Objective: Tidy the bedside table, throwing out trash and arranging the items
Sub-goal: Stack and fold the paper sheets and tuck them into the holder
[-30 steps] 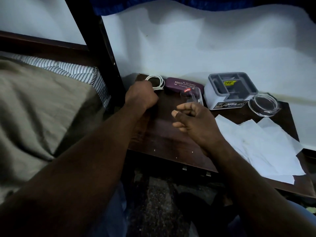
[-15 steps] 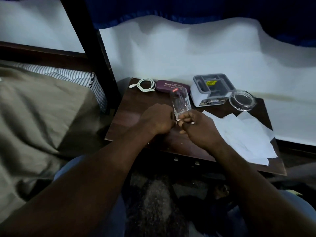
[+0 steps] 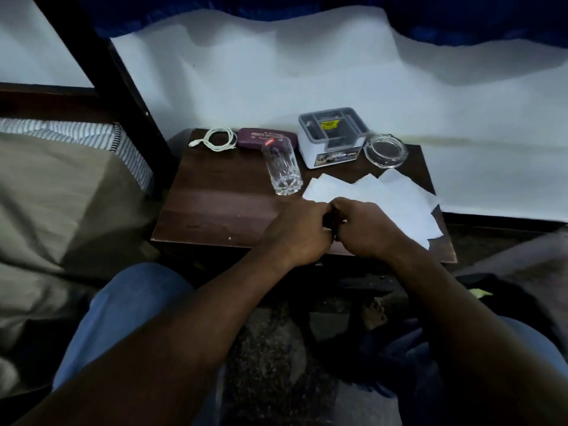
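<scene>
Head view, the only one: I'm bringing my left hand (image 3: pixel 299 232) and right hand (image 3: pixel 364 226) together over the front edge of the bedside table (image 3: pixel 215 207), knuckles touching, fingers curled in toward each other around something small and dark between them; I can't tell what it is or how firmly either hand is gripping, it's hidden by the fingers. I'm working at the near edge probably because that's where the white tissues (image 3: pixel 387 198) are lying spread, the right hand is resting on their near corner, so I'm judging they're the trash to gather next. The drinking glass (image 3: pixel 282 167) is standing upright mid-table, just left of the tissues, clear of my hands. Along the back by the wall things are sitting in a row, likely arranged there to free the front: coiled white cable (image 3: pixel 219 138) at the left, purple case (image 3: pixel 267 138) beside it and partly behind the glass, grey organiser box (image 3: pixel 333 136), then the glass ashtray (image 3: pixel 385 150) at the right. Bed (image 3: pixel 55 186) is to the left, my knees below the table
</scene>
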### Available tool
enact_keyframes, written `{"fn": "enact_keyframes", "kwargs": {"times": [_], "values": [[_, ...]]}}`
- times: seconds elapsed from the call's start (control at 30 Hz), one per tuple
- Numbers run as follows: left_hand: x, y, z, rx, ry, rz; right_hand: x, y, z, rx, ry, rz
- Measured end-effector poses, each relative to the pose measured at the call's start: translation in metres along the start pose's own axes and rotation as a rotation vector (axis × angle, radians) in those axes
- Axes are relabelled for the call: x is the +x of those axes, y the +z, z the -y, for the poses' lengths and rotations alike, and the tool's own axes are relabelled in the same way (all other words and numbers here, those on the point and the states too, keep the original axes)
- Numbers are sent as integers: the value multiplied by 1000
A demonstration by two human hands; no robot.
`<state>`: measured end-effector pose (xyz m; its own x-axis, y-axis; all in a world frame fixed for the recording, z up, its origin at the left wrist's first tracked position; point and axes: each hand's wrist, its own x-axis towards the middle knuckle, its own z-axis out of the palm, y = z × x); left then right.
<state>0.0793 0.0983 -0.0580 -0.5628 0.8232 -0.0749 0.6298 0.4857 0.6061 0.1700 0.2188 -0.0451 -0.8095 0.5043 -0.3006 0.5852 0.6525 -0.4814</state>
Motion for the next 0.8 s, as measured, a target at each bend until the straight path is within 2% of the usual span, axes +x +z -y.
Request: {"fn": "enact_keyframes", "kwargs": {"times": [0.27, 0.5, 0.67, 0.8], "values": [[35, 12, 3, 201, 83, 81, 9, -13, -21, -97, 71, 92], [74, 10, 8, 171, 25, 35, 19, -20, -33, -142, 74, 58], [89, 20, 6, 256, 38, -38, 24, -32, -45, -93, 119, -16], [94, 28, 9, 435, 58, 27, 27, -40, -59, -111, 181, -3]]}}
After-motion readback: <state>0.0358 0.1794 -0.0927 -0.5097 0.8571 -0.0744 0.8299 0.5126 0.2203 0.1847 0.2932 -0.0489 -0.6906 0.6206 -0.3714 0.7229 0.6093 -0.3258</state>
